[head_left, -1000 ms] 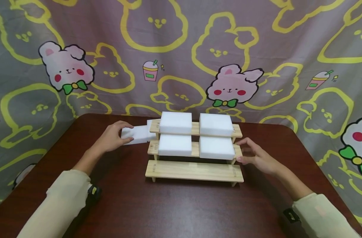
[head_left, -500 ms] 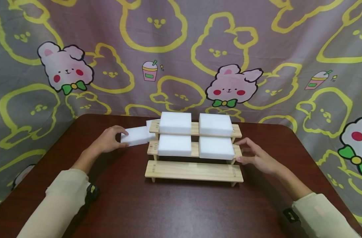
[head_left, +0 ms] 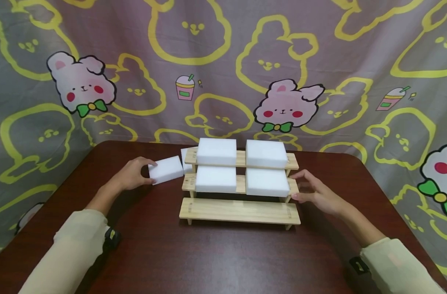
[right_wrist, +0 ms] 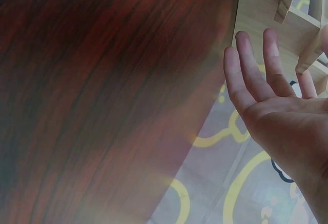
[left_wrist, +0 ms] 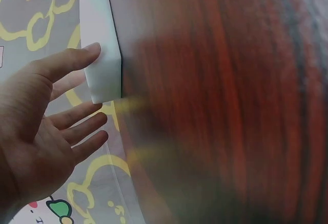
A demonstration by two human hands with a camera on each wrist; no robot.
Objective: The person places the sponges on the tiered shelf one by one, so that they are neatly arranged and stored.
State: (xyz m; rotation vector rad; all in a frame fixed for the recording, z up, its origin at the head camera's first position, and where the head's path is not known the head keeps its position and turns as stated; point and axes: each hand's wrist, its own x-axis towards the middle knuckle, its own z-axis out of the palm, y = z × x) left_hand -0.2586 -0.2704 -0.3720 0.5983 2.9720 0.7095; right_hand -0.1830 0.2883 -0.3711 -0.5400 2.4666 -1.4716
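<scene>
My left hand point(head_left: 135, 173) pinches the near-left end of a white foam block point(head_left: 167, 169), thumb on one side and fingers on the other. In the left wrist view the thumb lies on the block's face point(left_wrist: 104, 73), with the lower fingers loosely spread. The block sits at a slant left of a three-tier wooden stand point(head_left: 239, 211). At the stand's right end my right hand point(head_left: 320, 196) holds the middle tier between thumb and index finger. Its other fingers extend free in the right wrist view. Foam blocks point(head_left: 217, 151) stand in pairs on the top and middle tiers.
Another white foam block point(head_left: 188, 159) lies behind the stand's left end, partly hidden. The bottom tier is bare wood. Everything stands on a dark red-brown table point(head_left: 223, 261), with a patterned curtain point(head_left: 216, 81) hanging behind its far edge.
The left hand has pulled its foam block slightly left and toward me, turning it and parting it from the block behind. The right hand and the stand stay put.
</scene>
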